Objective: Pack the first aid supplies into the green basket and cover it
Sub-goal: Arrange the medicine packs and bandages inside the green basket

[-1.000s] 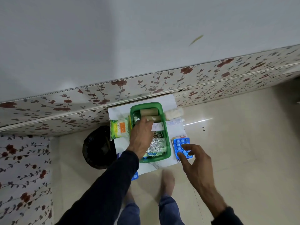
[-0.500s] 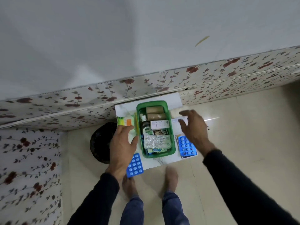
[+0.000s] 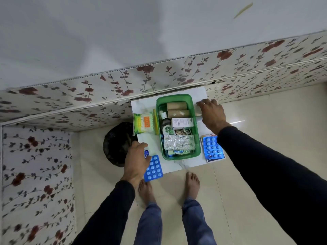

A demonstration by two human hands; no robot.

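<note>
Now the left hand (image 3: 136, 160) has dropped from the cotton-bud packet to the lower left of the white table (image 3: 141, 105), fingers loosely curled onto a blue tablet blister sheet (image 3: 154, 168). The right hand (image 3: 211, 114), fingers bent, has moved to a pale item at centre right; whether it grips is unclear. Between them, the green plastic basket (image 3: 177, 98) sits uncovered, part-filled, so packing continues.

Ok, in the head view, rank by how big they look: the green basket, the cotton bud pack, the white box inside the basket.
1. green basket
2. cotton bud pack
3. white box, only slightly smaller than the pack
</note>
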